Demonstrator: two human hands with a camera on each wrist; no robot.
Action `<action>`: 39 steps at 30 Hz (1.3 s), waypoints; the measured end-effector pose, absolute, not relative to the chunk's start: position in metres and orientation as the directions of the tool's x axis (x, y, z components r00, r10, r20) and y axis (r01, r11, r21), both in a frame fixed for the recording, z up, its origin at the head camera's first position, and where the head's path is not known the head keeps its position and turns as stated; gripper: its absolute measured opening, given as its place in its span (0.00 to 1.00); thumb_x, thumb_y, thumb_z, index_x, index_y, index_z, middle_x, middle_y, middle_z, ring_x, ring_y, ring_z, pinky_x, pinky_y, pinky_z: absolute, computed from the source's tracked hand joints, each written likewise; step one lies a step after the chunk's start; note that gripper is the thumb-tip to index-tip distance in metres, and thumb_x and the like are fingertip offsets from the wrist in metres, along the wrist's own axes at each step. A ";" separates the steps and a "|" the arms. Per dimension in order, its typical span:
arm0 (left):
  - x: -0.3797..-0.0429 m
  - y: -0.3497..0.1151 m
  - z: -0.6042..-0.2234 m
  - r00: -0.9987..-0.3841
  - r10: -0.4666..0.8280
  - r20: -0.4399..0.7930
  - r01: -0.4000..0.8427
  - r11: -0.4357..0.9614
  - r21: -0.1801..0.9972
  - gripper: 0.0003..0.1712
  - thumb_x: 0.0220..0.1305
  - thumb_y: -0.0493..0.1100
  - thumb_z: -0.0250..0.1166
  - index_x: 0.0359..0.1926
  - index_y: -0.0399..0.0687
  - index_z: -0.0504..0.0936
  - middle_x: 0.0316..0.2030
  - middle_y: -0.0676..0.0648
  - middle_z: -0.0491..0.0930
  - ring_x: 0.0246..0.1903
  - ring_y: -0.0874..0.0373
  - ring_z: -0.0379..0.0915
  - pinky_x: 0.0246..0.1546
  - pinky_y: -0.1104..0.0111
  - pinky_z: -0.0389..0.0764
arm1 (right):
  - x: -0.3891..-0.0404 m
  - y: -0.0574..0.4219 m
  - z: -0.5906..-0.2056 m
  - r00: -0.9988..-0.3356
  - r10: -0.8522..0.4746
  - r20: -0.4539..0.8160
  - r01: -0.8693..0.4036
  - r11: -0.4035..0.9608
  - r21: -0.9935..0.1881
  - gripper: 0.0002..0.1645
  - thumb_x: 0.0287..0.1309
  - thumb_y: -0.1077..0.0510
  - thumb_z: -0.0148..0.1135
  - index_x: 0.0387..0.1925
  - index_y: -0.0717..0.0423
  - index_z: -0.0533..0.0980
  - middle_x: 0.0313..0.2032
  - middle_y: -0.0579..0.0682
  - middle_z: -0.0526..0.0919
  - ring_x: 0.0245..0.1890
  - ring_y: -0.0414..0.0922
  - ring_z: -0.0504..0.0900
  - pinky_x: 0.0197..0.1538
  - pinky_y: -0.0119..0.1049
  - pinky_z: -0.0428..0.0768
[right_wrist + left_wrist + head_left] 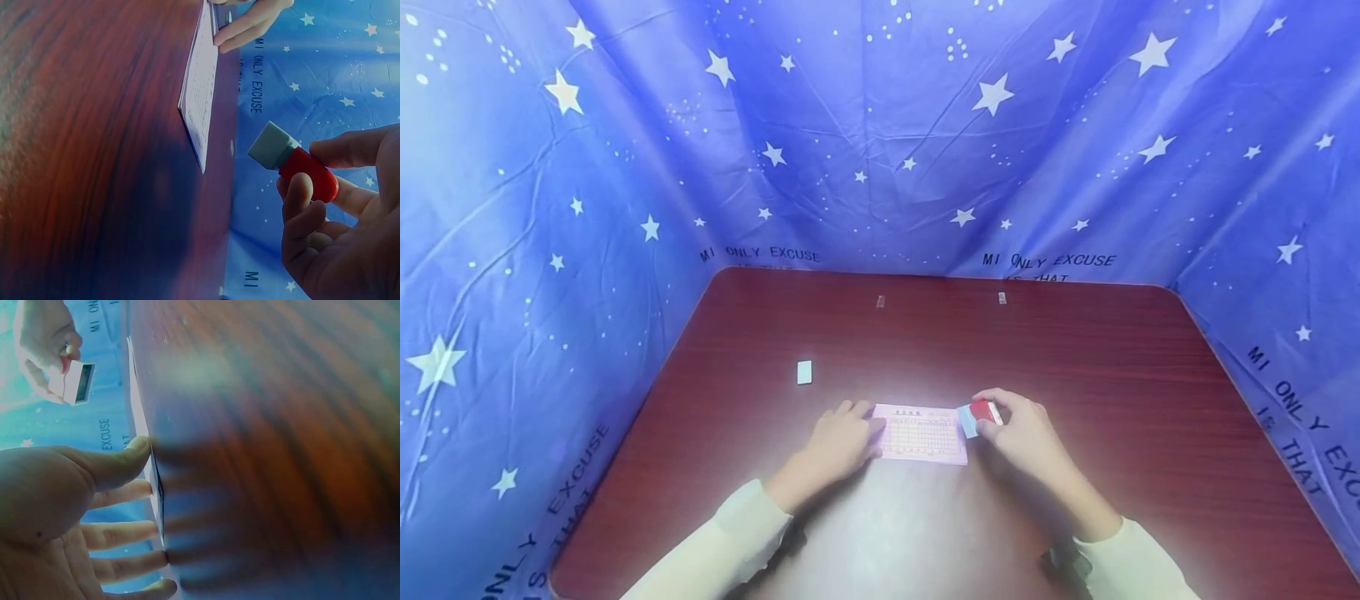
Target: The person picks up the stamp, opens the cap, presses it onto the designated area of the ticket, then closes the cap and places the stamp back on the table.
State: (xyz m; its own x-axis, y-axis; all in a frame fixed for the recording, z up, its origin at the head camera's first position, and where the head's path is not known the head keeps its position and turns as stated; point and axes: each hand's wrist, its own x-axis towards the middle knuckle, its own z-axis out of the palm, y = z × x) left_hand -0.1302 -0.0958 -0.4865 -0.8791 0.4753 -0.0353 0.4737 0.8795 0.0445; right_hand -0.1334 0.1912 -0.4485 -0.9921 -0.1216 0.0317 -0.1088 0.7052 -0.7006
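Note:
A pad of pinkish printed forms (922,437) lies on the table, its sheet ruled with a grid. My left hand (841,439) rests at the pad's left end, and in the left wrist view its thumb and fairly straight fingers touch the pad's edge. Just off the pad's right end, my right hand (1028,432) holds a hand stamp by its red handle (315,177). The stamp's pale block (272,147) points towards the pad and, in the right wrist view, is apart from it. A dark face (84,382) shows on the block in the left wrist view.
A small white rectangular piece (805,372) lies on the dark red table (1097,358), beyond my left hand. Two small clear bits (881,302) sit near the far edge. Blue curtains with white stars (865,125) hang around the table's back and sides.

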 end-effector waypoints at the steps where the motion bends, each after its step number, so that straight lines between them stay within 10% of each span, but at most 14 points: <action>1: -0.131 -0.096 -0.485 -0.877 0.479 -0.026 0.478 0.877 0.042 0.24 0.61 0.57 0.71 0.56 0.57 0.84 0.62 0.42 0.75 0.55 0.45 0.73 0.47 0.49 0.83 | -0.134 0.191 -0.448 -0.991 -0.125 0.041 -0.118 0.707 -0.697 0.21 0.53 0.63 0.66 0.51 0.52 0.82 0.34 0.49 0.84 0.31 0.45 0.77 0.34 0.37 0.75; 18: -0.124 -0.108 -0.487 -0.897 0.441 -0.028 0.438 0.896 0.075 0.38 0.61 0.66 0.66 0.68 0.57 0.75 0.72 0.41 0.64 0.70 0.39 0.60 0.58 0.39 0.74 | -0.113 0.175 -0.453 -0.958 -0.232 0.166 -0.283 0.851 -0.443 0.27 0.51 0.58 0.74 0.55 0.47 0.82 0.35 0.48 0.82 0.26 0.40 0.71 0.24 0.35 0.71; 26: -0.126 -0.115 -0.484 -0.902 0.431 -0.021 0.430 0.901 0.051 0.37 0.57 0.66 0.68 0.66 0.59 0.78 0.71 0.39 0.66 0.70 0.36 0.60 0.57 0.39 0.75 | -0.113 0.169 -0.459 -0.863 -0.399 0.310 -0.493 0.797 -0.349 0.20 0.44 0.67 0.76 0.42 0.50 0.86 0.38 0.41 0.87 0.38 0.39 0.80 0.41 0.39 0.83; 39: -0.135 -0.114 -0.490 -0.910 0.405 -0.093 0.395 0.912 0.106 0.38 0.57 0.63 0.70 0.66 0.57 0.78 0.71 0.40 0.66 0.70 0.35 0.60 0.58 0.37 0.72 | -0.115 0.161 -0.475 -0.814 -0.485 0.318 -0.575 0.747 -0.333 0.21 0.44 0.69 0.75 0.42 0.52 0.87 0.37 0.43 0.88 0.37 0.39 0.78 0.39 0.34 0.81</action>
